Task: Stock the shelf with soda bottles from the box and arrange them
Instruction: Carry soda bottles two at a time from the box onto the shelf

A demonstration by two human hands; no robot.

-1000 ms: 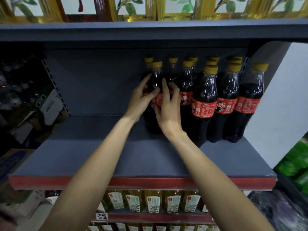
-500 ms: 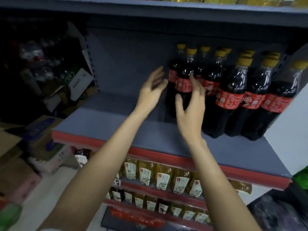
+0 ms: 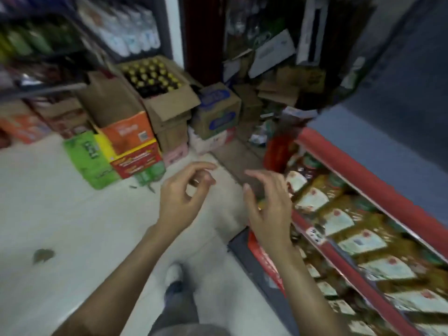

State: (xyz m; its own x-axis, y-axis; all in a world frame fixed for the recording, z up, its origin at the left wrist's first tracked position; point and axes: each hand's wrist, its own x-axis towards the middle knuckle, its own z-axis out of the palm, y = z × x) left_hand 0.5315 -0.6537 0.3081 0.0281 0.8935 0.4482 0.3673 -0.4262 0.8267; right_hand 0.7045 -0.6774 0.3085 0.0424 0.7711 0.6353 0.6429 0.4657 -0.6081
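While both hands (image 3: pixel 184 197) hang empty, box (image 3: pixel 155 93) sits beyond.

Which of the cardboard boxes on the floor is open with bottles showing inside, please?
The tall brown box behind the orange carton: flaps open, yellow-capped bottles visible.

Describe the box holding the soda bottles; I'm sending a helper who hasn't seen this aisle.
Look at the stack of cartons on the floor left of the dark red post. The open brown box stands on top, flaps spread. It alone shows rows of yellow bottle caps; the cartons around it are shut.
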